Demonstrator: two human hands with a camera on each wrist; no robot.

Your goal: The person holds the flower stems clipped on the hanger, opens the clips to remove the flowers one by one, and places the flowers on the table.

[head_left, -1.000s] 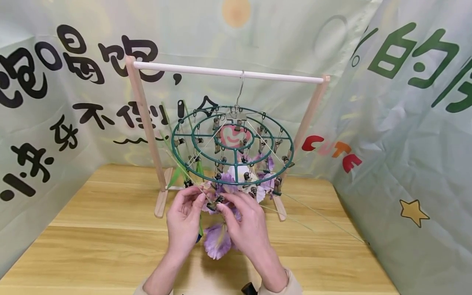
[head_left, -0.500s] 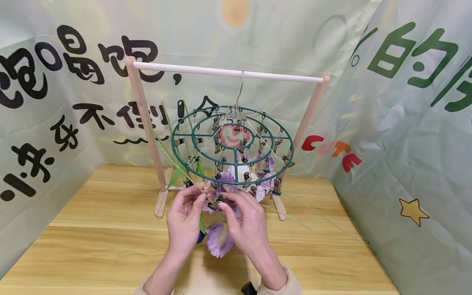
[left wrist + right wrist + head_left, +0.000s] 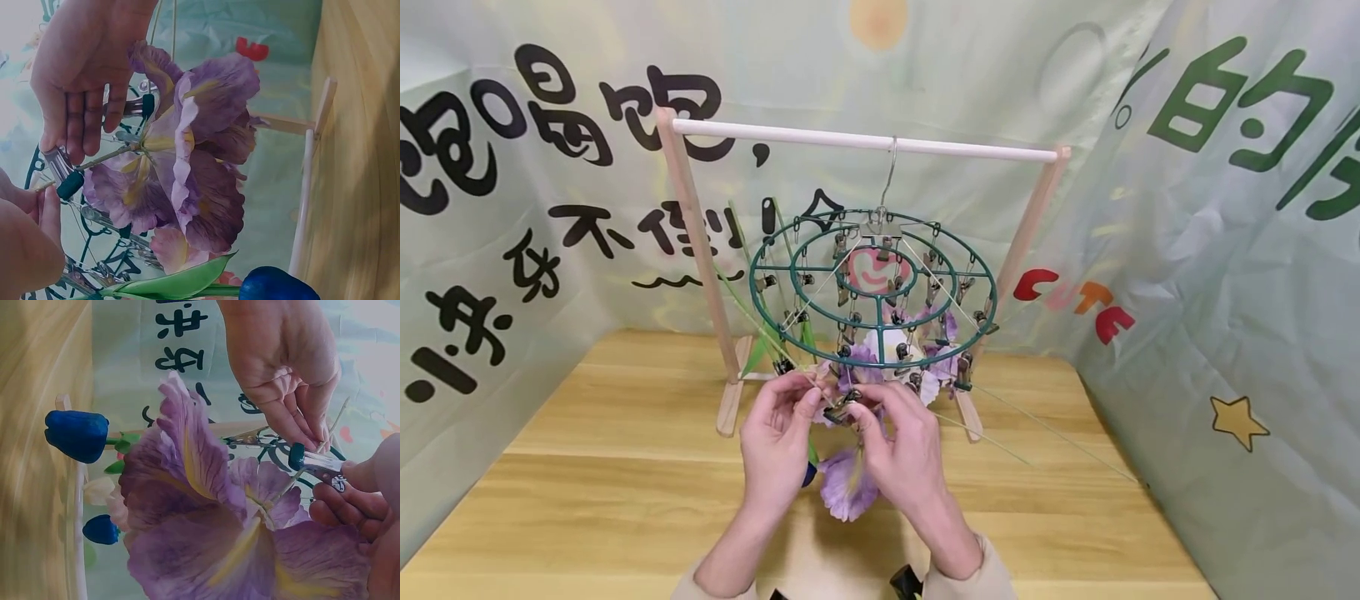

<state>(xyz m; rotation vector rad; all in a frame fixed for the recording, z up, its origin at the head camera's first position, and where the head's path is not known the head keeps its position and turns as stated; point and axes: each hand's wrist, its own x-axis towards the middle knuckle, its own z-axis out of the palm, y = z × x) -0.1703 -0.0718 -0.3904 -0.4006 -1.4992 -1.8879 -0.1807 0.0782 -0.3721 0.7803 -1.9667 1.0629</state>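
My left hand point(image 3: 775, 442) pinches the thin green stem point(image 3: 340, 415) of an artificial purple flower point(image 3: 847, 487). A metal clip point(image 3: 319, 464) with dark green tips is held between the thumb and fingers of my right hand point(image 3: 902, 442). In the right wrist view the stem crosses at the clip's tips; whether they bite on it I cannot tell. The ruffled flower head point(image 3: 200, 144) hangs below both hands. Above them is a round green clip hanger point(image 3: 882, 340), with several clips dangling from its rings.
The hanger hooks over the white bar point(image 3: 790, 133) of a wooden stand point(image 3: 700, 250). Other purple and white flowers point(image 3: 891, 343) hang behind my hands. A blue tulip point(image 3: 76, 436) hangs at the left. A black object point(image 3: 906, 582) lies at the table's point(image 3: 587, 500) near edge.
Both hands keep their grip on the stem and clip, almost in place. The flower head has swung slightly right, and the head view has tilted a little downward.
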